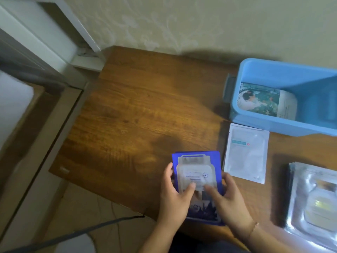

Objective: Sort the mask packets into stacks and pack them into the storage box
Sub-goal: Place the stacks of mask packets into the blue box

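Observation:
A stack of dark blue mask packets (196, 161) lies near the front edge of the wooden table (138, 110). My left hand (174, 196) grips its left side with the thumb on top. My right hand (225, 199) grips the right side, fingers curled over the face. A white packet (246, 154) lies flat just to the right. A silver stack of packets (313, 203) sits at the far right. The light blue storage box (259, 70) stands at the back right, with a green illustrated packet (262, 101) inside.
The table's left edge drops to the floor, where a dark cable (102, 225) runs below. A wallpapered wall stands behind the table, and white furniture fills the upper left corner.

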The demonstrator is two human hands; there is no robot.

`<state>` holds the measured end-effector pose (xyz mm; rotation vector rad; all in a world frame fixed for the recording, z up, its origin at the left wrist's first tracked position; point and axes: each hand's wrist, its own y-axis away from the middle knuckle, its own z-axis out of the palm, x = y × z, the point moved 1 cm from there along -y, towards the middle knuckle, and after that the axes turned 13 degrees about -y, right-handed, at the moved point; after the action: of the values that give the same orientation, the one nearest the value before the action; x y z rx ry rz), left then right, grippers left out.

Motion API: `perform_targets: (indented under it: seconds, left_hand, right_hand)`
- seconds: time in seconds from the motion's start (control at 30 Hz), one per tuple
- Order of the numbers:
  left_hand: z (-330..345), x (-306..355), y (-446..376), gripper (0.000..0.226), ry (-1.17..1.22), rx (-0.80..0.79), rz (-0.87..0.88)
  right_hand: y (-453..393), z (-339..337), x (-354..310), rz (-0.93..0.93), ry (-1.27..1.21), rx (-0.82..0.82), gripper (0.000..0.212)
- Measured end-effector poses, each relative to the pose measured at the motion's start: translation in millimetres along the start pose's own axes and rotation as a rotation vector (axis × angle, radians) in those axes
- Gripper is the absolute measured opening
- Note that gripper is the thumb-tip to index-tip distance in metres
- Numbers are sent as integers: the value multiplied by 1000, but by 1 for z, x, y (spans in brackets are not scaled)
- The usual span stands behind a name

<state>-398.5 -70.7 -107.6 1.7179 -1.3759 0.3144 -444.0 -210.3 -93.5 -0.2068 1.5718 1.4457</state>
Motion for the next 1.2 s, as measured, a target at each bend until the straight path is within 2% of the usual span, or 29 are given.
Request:
perform_targets:
  seconds: [0.1,0.2,0.27,0.33,0.47,0.57,0.7,0.77,0.83,0.97,1.07,1.2]
  left_hand:
    - [-6,31,-10,80,154,-88,-25]
    - [-15,70,-35,68,382,-366,-116]
    - [-16,96,-46,53,372,-530,-90]
    - [-10,116,-50,48,294,-587,-10]
    - [9,137,-45,45,424,-553,-39]
    - [21,142,-41,48,521,-512,-95]
    - [32,148,-33,44,604,-379,-139]
    - [36,154,-25,39,633,-296,-125]
    - [37,158,-19,37,583,-211,-36]
    - [24,168,-21,43,304,-72,297]
    - [13,187,-41,63,143,-71,499]
    - [20,228,-77,54,-255,-44,725]
  right_hand:
    - [-4,-28,-29,61,-169,-73,25]
    - [-8,-53,-53,143,-259,-196,35]
    - [-10,-66,-67,181,-245,-259,45]
    - [-13,-79,-82,172,-212,-284,50]
    - [-9,-113,-99,111,-233,-277,56]
    - [5,-137,-88,72,-500,-241,67]
    - [15,-136,-63,42,-828,-122,95]
    - [15,-123,-60,10,-901,-73,96]
    - [19,-110,-66,-59,-850,2,91]
    - [26,-108,-108,-276,-687,208,67]
    - [16,-123,-154,-349,-558,190,51]
    - [-34,-139,-212,-327,-372,198,40]
